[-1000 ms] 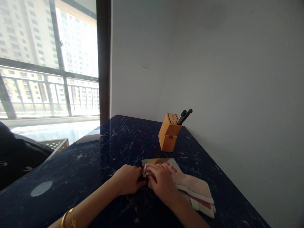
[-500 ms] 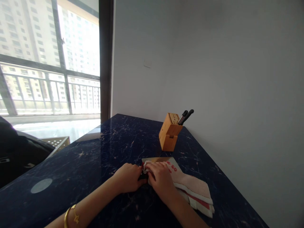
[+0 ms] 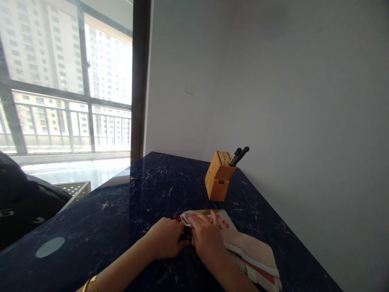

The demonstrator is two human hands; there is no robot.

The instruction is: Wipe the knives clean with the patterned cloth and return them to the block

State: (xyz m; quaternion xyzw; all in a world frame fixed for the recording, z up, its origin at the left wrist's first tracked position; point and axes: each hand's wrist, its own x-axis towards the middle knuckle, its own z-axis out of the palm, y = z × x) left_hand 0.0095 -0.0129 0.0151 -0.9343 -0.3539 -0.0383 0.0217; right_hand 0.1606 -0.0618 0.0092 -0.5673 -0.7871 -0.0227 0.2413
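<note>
A pale pink and white cloth (image 3: 252, 247) with red marks lies over a flat metal blade (image 3: 223, 212), whose far edge shows beyond the cloth. My right hand (image 3: 208, 235) presses a bunched end of the cloth against the blade, its fingers bent over the fabric. Just to the left, my left hand (image 3: 168, 237) is closed round something dark at the blade's left end, mostly hidden by the fingers. A small red piece (image 3: 177, 217) shows above its knuckles. Both hands are close together, low over the dark table.
A wooden knife block (image 3: 219, 178) with two black-handled tools (image 3: 240, 156) stands beyond the cloth on the dark blue marbled table (image 3: 164, 182). A pale round patch (image 3: 50, 247) is at the left. Black fabric (image 3: 27, 198) lies beyond the left edge, and a wall stands at the right.
The view has tilted up slightly, so everything sits lower. My right hand's fingers have shifted on the cloth, and the bunched end reaches a little further left.
</note>
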